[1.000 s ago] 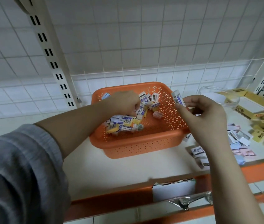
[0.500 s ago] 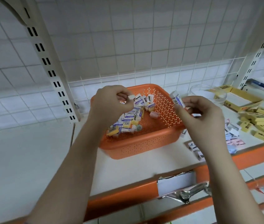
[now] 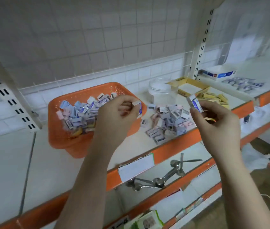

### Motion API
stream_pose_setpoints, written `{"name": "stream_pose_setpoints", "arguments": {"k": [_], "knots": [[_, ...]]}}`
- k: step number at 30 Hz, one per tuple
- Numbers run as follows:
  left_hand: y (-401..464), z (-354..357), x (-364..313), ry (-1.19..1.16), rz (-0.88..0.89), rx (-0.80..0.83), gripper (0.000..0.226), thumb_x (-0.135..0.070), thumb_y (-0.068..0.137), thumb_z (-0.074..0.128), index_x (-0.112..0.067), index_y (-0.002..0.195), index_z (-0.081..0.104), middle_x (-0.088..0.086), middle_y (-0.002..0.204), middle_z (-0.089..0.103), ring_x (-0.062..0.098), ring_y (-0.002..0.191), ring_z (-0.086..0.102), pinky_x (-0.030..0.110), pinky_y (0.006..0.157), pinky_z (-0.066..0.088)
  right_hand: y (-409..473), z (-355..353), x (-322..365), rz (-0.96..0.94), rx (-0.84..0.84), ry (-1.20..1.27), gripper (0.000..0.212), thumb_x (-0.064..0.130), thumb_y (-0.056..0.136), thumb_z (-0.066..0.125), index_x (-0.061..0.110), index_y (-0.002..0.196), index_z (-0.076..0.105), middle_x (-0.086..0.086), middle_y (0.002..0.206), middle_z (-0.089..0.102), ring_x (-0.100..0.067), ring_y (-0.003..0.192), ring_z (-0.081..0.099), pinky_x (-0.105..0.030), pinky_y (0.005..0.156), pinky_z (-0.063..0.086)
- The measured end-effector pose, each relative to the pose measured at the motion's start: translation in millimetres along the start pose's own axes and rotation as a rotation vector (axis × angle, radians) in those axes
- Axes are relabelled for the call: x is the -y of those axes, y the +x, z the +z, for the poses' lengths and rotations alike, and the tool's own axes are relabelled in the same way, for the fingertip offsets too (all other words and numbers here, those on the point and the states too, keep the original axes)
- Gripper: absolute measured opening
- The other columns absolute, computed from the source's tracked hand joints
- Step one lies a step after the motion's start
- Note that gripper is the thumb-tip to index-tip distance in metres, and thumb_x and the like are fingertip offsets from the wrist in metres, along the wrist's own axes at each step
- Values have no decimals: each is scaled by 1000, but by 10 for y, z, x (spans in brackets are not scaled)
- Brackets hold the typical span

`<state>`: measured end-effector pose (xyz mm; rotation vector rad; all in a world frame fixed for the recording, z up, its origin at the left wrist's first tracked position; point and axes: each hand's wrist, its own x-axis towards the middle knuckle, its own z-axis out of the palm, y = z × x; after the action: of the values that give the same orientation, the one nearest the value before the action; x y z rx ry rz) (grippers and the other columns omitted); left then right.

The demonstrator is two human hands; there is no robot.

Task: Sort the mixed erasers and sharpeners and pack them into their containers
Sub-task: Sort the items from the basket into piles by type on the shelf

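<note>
A white shelf (image 3: pixel 61 162) with an orange front edge runs across a tiled, wire-gridded wall, with more shelves below it. At 10 o'clock from the frame's middle sits the orange basket (image 3: pixel 59 134), perforated, holding a heap of mixed erasers and sharpeners (image 3: pixel 79 113) in blue, white and pink wrappers.

The left hand (image 3: pixel 117 116) hangs over the basket's right rim, its fingers curled, thumb and forefinger pinching a white eraser (image 3: pixel 138 107) with a blue sleeve. The right hand (image 3: pixel 217 123) is at 3 o'clock, near the shelf's front edge, fingers curled and pinching a second eraser (image 3: pixel 194 103) of the same kind, tilted upward. The two hands are well apart.

Between them, on the shelf, lies a loose pile (image 3: pixel 169 119) of small wrapped pieces, some with a sharpener's slot showing. Just behind that pile, at 1 o'clock, stands a clear jar (image 3: pixel 162 92), open at the top. To its right is a yellow box (image 3: pixel 192 86) with flaps open, and beside it a scatter of yellow packs (image 3: pixel 213 98).

On the next shelf bay, at 2 o'clock, lies a blue-and-white carton (image 3: pixel 218 74). On the lower shelf at 5 o'clock lie metal spoons (image 3: pixel 164 179).
</note>
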<state>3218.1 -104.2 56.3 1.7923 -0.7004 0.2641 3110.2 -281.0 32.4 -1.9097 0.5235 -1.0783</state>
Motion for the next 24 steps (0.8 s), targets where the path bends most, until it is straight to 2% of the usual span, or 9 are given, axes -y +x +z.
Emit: {"name": "stream_pose_setpoints", "arguments": {"k": [2, 5, 8, 12, 15, 21, 24], "knots": [[-49, 330, -121, 18, -2, 53, 12, -13, 84, 67, -22, 92, 67, -21, 78, 61, -8, 72, 59, 8, 70, 47, 56, -320, -169, 23, -28, -28, 11, 22, 86, 65, 23, 97, 68, 10, 82, 64, 3, 70, 57, -7, 58, 39], [-160, 892, -340, 32, 16, 80, 13, -12, 84, 66, -23, 92, 64, -25, 78, 59, -14, 73, 58, 3, 69, 44, 183, -854, -453, 45, -34, -81, 14, 26, 86, 64, 25, 100, 68, 1, 94, 64, -3, 78, 58, -10, 59, 39], [-266, 1499, -551, 23, 4, 32, 13, -12, 83, 68, -22, 90, 67, -26, 76, 59, -15, 72, 58, 2, 70, 44, 395, -1404, -763, 44, -9, -121, 12, 27, 86, 65, 25, 98, 68, 3, 93, 63, -5, 80, 58, -15, 62, 39], [-340, 2201, -812, 90, 29, 27, 14, -10, 83, 67, -16, 95, 71, -30, 76, 55, -20, 73, 56, 0, 70, 43, 764, -2045, -1207, 70, 36, -234, 21, 26, 86, 66, 17, 105, 70, 0, 95, 65, -15, 85, 59, -25, 68, 38], [-341, 2455, -913, 118, 42, 10, 15, -7, 83, 67, -15, 95, 70, -29, 78, 54, -21, 73, 55, -2, 69, 41, 984, -2281, -1441, 78, 41, -283, 23, 25, 87, 65, 14, 106, 70, -2, 99, 66, -16, 85, 59, -28, 71, 41], [-159, 2973, -1012, 159, 101, 8, 14, -4, 81, 67, -12, 92, 70, -28, 78, 55, -21, 75, 54, -1, 69, 39, 1497, -2536, -1866, 97, 59, -304, 28, 25, 88, 63, 9, 111, 68, -3, 104, 68, -13, 86, 57, -25, 73, 39], [15, 3227, -972, 155, 101, 14, 14, -5, 80, 69, -14, 91, 70, -29, 76, 55, -20, 74, 55, 1, 70, 41, 1772, -2543, -2017, 89, 71, -277, 25, 29, 88, 62, 11, 105, 70, -2, 97, 69, -17, 84, 59, -28, 69, 42]]}}
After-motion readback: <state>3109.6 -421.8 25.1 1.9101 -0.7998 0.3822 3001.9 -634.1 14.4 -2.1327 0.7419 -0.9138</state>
